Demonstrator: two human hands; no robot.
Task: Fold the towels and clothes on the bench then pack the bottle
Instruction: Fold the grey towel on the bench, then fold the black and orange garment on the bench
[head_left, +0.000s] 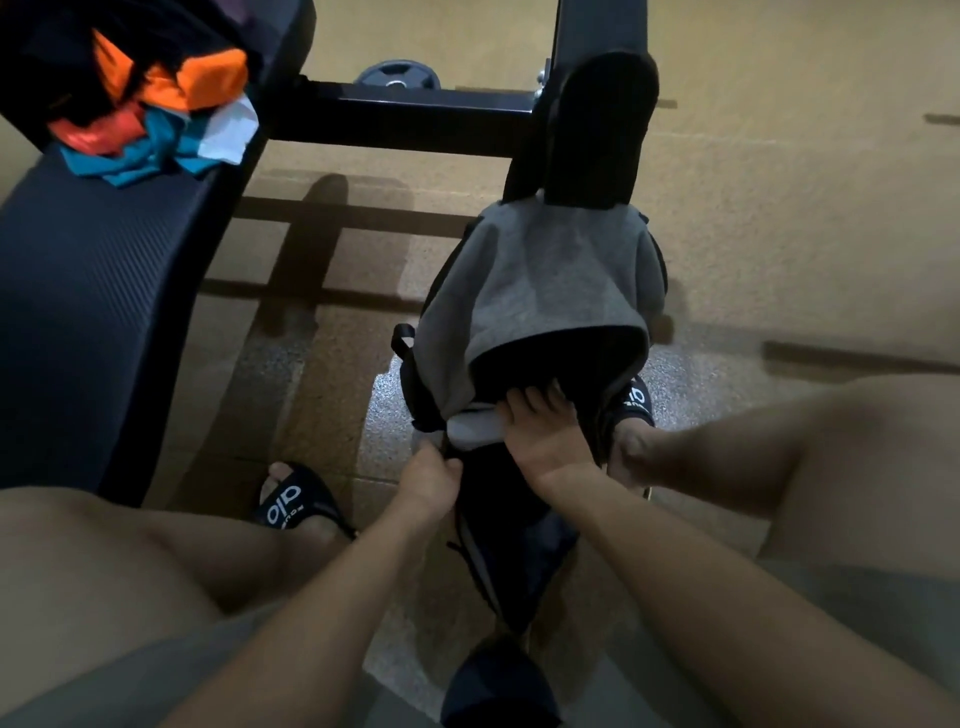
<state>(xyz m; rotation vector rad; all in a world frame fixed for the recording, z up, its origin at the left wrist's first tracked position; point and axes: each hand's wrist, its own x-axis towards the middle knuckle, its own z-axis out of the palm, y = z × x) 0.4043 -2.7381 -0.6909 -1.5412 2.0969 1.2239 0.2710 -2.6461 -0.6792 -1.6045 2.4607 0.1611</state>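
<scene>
Clothes (156, 104) heap at bench (78, 312) edge; left hand (428, 480) pinches backpack (540, 291) rim, right hand (545, 436) flat inside.

You're in a gym: padded bench (78, 291) on the left, black steel equipment frame (395, 111), weight plate (397, 78) on the speckled rubber floor (779, 234).

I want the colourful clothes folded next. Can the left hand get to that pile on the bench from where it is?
Probably yes. The left hand now grips the edge of the backpack on the floor, so it must let go first. The clothes pile lies uncovered on the bench on that side, with nothing between.
</scene>
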